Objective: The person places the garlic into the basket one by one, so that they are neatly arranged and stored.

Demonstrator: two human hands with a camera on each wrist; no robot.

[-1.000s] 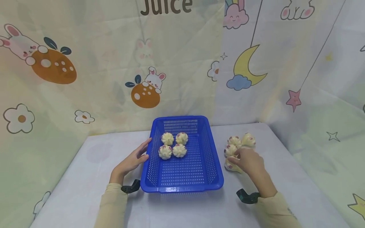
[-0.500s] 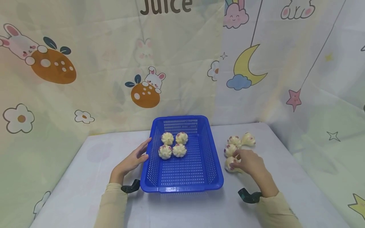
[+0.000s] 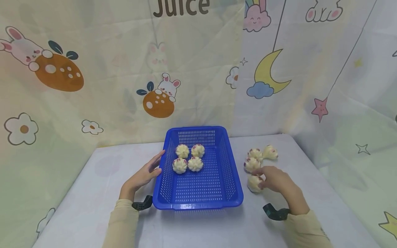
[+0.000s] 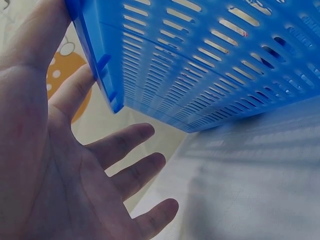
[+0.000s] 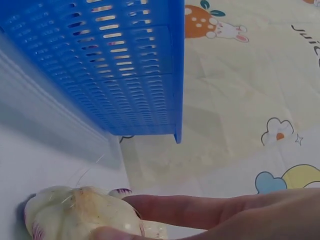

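My right hand (image 3: 277,179) pinches the nearest garlic bulb (image 3: 254,183), thumb on one side and fingers on the other. In the right wrist view, that whitish garlic bulb (image 5: 82,212) shows purple streaks, with the thumb and a finger against it. Just behind it are another garlic bulb (image 3: 252,165) and two more farther back. A blue plastic basket (image 3: 198,206) stands at the centre, holding several garlic bulbs (image 3: 195,164) grouped at its back left. My left hand (image 3: 142,175) touches the basket's left rim with thumb and fingertip, its other fingers spread below the rim.
The white table (image 3: 93,193) reaches back to a hanging cloth (image 3: 198,96) printed with cartoons. A second garlic bulb pair includes a garlic bulb (image 3: 270,152) at the back right. Each wrist carries a black camera mount (image 3: 276,212).
My right hand has shifted slightly right and toward me, bringing the nearest garlic bulb with it, away from the one behind. My left hand and the basket have stayed put.
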